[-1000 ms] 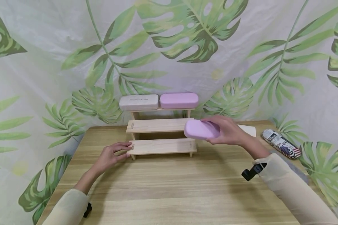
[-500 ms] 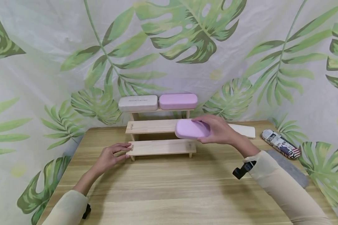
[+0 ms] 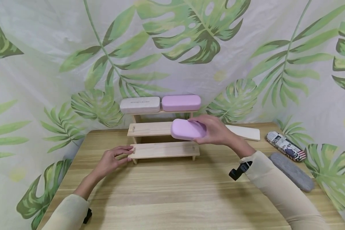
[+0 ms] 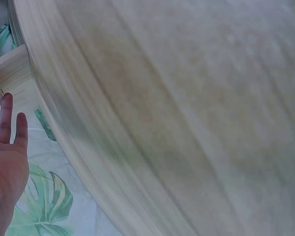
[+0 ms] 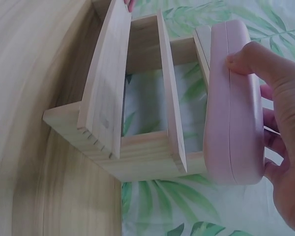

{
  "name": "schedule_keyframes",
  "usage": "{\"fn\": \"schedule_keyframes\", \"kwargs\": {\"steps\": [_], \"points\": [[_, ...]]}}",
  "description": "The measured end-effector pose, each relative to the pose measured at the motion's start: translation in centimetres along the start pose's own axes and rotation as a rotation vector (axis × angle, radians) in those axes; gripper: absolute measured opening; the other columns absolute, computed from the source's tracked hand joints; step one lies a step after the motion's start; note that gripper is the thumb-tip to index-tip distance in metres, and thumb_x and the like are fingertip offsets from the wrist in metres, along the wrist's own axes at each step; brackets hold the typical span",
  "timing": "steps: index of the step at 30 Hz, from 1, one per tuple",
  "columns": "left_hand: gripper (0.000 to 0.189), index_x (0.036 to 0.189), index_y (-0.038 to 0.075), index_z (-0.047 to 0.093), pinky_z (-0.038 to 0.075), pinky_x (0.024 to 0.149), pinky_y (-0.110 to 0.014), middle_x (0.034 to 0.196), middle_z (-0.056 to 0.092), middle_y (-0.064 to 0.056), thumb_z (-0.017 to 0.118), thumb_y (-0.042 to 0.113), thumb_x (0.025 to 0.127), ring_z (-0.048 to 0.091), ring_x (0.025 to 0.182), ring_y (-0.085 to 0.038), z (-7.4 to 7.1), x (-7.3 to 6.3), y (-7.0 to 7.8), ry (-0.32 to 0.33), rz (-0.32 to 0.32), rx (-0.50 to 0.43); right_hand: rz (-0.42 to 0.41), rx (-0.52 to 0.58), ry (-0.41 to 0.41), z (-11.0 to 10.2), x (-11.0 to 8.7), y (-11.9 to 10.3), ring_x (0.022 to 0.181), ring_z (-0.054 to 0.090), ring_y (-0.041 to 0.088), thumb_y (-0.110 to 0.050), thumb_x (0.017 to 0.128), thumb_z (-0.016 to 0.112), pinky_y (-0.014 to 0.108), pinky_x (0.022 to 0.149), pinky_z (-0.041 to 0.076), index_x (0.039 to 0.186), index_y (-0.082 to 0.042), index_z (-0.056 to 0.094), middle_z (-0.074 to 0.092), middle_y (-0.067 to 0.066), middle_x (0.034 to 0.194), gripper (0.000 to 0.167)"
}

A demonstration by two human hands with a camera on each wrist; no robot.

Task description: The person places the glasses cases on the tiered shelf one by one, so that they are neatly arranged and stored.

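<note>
My right hand (image 3: 211,130) grips a pink glasses case (image 3: 187,129) by its right end, holding it in front of the middle step of a wooden three-tier shelf (image 3: 164,150). In the right wrist view the thumb lies on one face of the case (image 5: 231,108), with the fingers partly hidden behind it. My left hand (image 3: 110,162) touches the left end of the bottom step with its fingertips. Its fingers look fairly straight in the left wrist view. On the top step stand a light grey glasses case (image 3: 140,104) and a second pink case (image 3: 181,103).
At the table's (image 3: 161,195) right side lie a printed glasses case (image 3: 286,146) and a grey felt-like case (image 3: 291,171). A white flat-looking item (image 3: 244,132) lies behind my right forearm. A leaf-patterned cloth (image 3: 172,48) hangs behind the shelf.
My right hand has carried the pink glasses case leftward and slightly up, towards the middle of the shelf. The left hand stays at the bottom step's left end.
</note>
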State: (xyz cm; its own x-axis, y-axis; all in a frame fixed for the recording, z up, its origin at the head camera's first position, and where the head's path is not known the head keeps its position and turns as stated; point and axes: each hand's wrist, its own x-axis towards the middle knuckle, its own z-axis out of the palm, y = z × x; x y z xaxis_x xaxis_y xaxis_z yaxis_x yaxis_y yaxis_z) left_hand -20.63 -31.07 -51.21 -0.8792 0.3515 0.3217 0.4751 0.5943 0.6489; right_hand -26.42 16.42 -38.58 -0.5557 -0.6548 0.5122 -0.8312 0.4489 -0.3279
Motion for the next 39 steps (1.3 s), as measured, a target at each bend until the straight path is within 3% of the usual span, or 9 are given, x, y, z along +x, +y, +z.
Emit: {"fn": "schedule_keyframes", "kwargs": {"steps": [12, 39], "points": [[0.036, 0.123, 0.011, 0.080, 0.040, 0.104, -0.004, 0.137, 0.071, -0.010, 0.086, 0.006, 0.088, 0.066, 0.128, -0.036, 0.1, 0.0, -0.1, 0.000, 0.009, -0.024, 0.031, 0.031, 0.007, 0.9, 1.3, -0.4, 0.102, 0.069, 0.026, -0.030, 0.073, 0.090, 0.040, 0.078, 0.056, 0.136, -0.005, 0.070, 0.075, 0.012, 0.124, 0.070], [0.038, 0.123, 0.014, 0.080, 0.040, 0.102, -0.004, 0.137, 0.071, -0.008, 0.087, 0.006, 0.087, 0.066, 0.128, -0.034, 0.2, 0.0, -0.3, 0.000, -0.010, -0.004, 0.007, 0.026, -0.026, 3.6, 5.1, -1.8, 0.104, 0.069, 0.027, -0.033, 0.074, 0.089, 0.035, 0.078, 0.057, 0.136, -0.003, 0.070, 0.073, 0.017, 0.128, 0.072]]}}
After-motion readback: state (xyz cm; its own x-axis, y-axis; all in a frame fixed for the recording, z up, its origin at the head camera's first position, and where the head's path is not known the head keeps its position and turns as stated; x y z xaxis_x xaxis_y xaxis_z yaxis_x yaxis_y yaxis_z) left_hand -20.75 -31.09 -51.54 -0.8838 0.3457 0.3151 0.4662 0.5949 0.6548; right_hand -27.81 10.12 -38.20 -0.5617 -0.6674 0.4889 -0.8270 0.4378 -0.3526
